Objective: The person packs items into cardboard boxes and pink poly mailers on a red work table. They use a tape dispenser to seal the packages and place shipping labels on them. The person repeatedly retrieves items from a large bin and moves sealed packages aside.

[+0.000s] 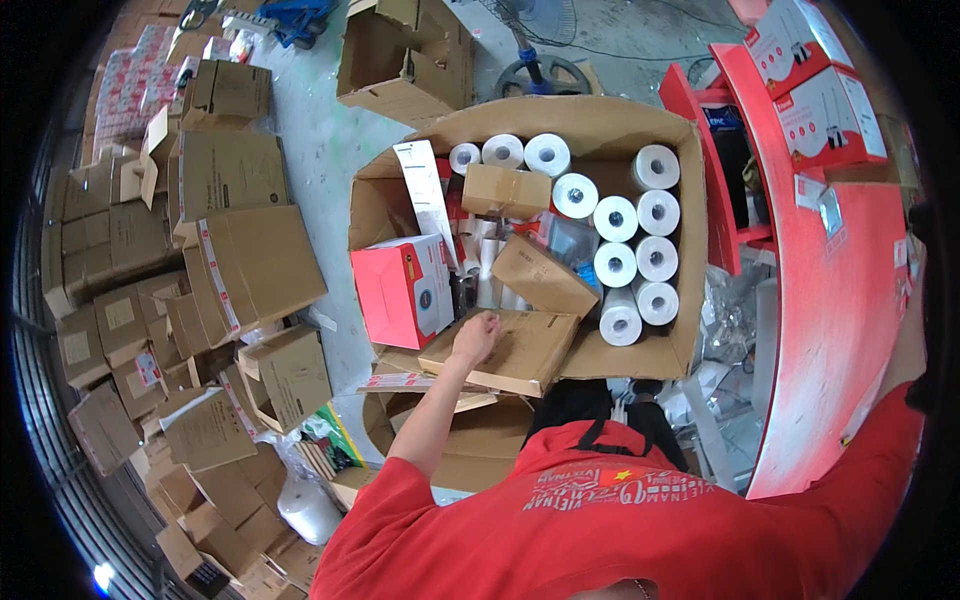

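Note:
My left hand (pixel 476 338) is closed at the far left corner of a flat brown cardboard box (pixel 530 350), its fingers bent and partly hidden. That box lies tilted at the near side of a large open carton (pixel 400 205). Just beyond it are a slanted small carton (pixel 543 275) and another taped carton (pixel 507 191). A red and white box (pixel 405 290) stands at the left inside the large carton. Several white rolls (pixel 615 218) stand along its back and right. My right arm (pixel 870 440) reaches out at the right edge, and its hand is out of sight.
A red table (pixel 850 300) at the right bears two red and white boxes (pixel 825 118). Cartons (pixel 255 265) are piled on the left. Behind the large carton are an open box (pixel 410 60) and a fan stand (pixel 540 78). Another open carton (pixel 480 430) sits close to my legs.

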`<state>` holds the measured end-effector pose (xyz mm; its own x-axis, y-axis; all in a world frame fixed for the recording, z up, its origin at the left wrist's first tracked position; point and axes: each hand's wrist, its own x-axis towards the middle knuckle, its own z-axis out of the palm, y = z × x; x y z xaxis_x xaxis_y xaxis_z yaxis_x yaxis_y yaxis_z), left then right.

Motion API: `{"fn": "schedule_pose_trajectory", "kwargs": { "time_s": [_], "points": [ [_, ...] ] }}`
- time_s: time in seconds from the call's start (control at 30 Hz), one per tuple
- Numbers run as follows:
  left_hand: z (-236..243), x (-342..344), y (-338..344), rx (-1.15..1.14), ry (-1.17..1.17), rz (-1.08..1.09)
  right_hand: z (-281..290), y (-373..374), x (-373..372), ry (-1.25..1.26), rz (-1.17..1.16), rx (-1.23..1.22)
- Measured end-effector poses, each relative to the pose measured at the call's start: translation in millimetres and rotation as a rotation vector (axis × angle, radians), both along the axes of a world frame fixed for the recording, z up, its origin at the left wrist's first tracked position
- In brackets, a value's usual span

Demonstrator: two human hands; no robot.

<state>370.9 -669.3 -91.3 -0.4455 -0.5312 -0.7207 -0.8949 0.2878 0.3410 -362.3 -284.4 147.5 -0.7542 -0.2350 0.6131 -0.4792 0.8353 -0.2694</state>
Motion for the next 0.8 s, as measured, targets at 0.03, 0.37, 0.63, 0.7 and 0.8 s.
{"fn": "schedule_pose_trajectory", "kwargs": {
  "time_s": [0.03, 0.37, 0.63, 0.7, 0.8],
  "points": [
    [0, -3, -9, -0.040, 0.036, -0.003, -5, 7, 42, -0.021, 0.040, -0.028],
    [58, 43, -119, -0.951, -0.056, 0.180, -41, 161, 327, -0.343, -0.234, -0.338],
    [72, -36, 42, -0.103, 0.483, -0.636, 5, 313, 306, -0.159, -0.301, -0.884],
    [77, -40, 44, -0.267, 0.787, -0.238, -32, 316, 332, -0.531, -0.582, -1.607],
    [67, 0, -26, -0.756, 0.759, 0.280, -80, 310, 353, -0.672, -0.693, -1.588]
  ]
}}
